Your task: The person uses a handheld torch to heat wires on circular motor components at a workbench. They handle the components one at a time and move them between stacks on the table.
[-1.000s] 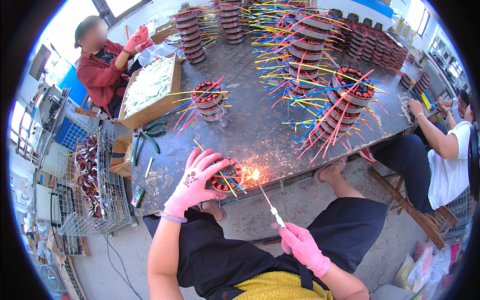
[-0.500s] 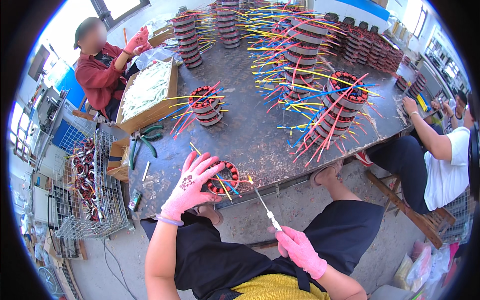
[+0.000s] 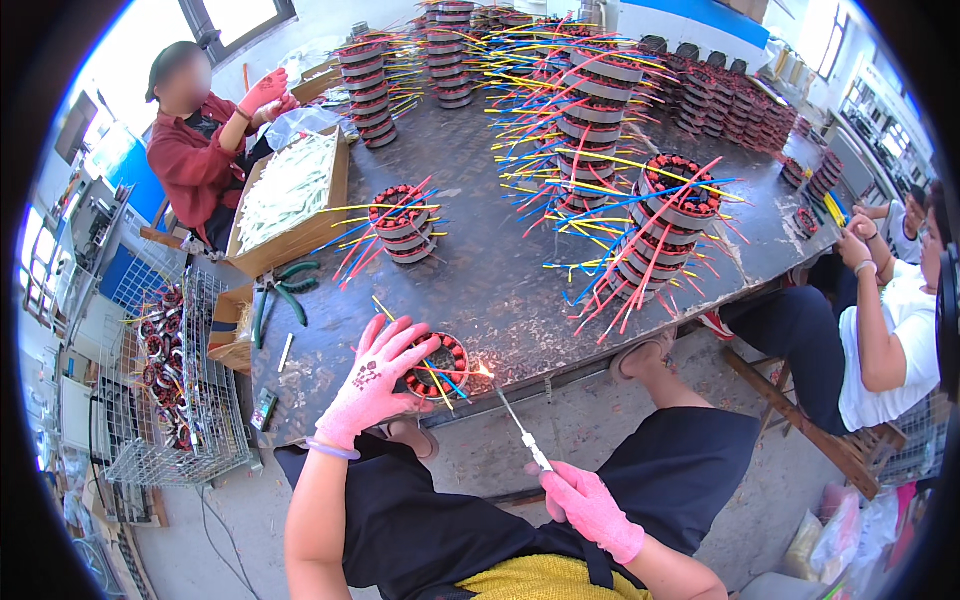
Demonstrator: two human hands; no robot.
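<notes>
A stator ring (image 3: 462, 352) with red windings and several red, blue and yellow wire ends lies at the table's near edge. My left hand (image 3: 372, 388), in a pink glove, grips its left side, thumb at the lower rim and other fingers spread along the upper left. In my pink-gloved right hand (image 3: 592, 512) is a long-necked lighter (image 3: 530, 440) with a white handle and thin metal neck, closed in my fingers. Its tip points up and left at the ring's right side, where a small flame (image 3: 486, 371) burns at the end of a red wire.
A short stator stack (image 3: 403, 225) and a taller one (image 3: 668, 235) stand beyond, wires sticking out. Green-handled pliers (image 3: 288, 292) lie left, near a carton (image 3: 335, 190) of white strips. A wire basket (image 3: 215, 440) stands beside the table. Co-workers sit far left and at right.
The flame at the red wire looks brighter, and the lighter's tip stays beside it. My left hand keeps its place on the ring. The co-worker at right has raised their hands.
</notes>
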